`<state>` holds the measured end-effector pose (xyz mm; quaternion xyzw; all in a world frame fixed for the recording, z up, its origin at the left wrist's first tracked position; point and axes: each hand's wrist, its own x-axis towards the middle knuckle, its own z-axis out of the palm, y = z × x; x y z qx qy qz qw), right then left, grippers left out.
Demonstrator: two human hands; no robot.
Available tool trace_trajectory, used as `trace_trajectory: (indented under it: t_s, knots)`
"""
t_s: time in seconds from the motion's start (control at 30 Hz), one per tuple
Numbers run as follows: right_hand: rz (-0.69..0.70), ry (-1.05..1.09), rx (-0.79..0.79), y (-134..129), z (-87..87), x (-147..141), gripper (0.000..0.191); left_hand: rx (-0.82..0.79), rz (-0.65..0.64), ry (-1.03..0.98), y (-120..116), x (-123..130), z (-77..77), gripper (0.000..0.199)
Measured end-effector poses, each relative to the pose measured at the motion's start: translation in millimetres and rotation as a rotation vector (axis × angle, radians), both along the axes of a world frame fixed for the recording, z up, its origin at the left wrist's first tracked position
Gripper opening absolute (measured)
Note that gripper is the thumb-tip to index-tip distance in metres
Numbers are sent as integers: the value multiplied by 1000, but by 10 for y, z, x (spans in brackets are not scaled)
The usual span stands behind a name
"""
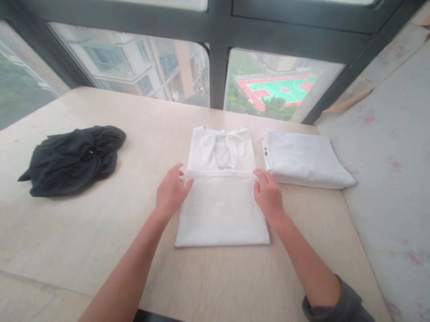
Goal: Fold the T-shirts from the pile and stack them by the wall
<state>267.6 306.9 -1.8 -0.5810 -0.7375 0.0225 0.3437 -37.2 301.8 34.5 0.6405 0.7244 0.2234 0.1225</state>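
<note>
A white shirt (pixel 226 211) lies folded into a narrow rectangle, its neckline at the far end and small dark lettering below it. A fold edge crosses it at mid-height. My left hand (pixel 172 190) is at the shirt's left edge beside that fold, thumb and fingers apart, holding nothing. At the right edge, my right hand (pixel 268 192) has its fingertips on or just beside the cloth, fingers slightly bent and apart; no cloth is visibly pinched.
Folded white cloth (pixel 304 158) is stacked to the right of the shirt. Crumpled black cloth (pixel 75 162) lies at the left on the pale wooden surface (pixel 118 252). Windows border the far side; a flowered wall (pixel 402 195) stands at right.
</note>
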Motion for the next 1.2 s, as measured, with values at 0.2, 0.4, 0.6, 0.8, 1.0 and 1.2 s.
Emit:
trace_trajectory:
  t_s: [0.2, 0.4, 0.6, 0.8, 1.0, 1.2]
  knots:
    - [369, -63, 97, -788, 74, 87, 37, 213, -540, 177, -725, 176, 73, 23]
    - [485, -166, -12, -1351, 47, 311, 24, 110, -652, 402, -1378, 166, -4, 41]
    - [487, -278, -26, -1319, 124, 422, 20, 112, -635, 552, -1508, 157, 45, 29]
    - [464, -328, -75, -1353, 140, 394, 26, -25, -602, 652, -1492, 308, 206, 35]
    - [399, -388, -47, -1352, 77, 342, 44, -103, -588, 694, -1420, 419, 285, 24]
    - [363, -400, -21, -1269, 41, 288, 26, -60, -481, 676, -1423, 502, 182, 22]
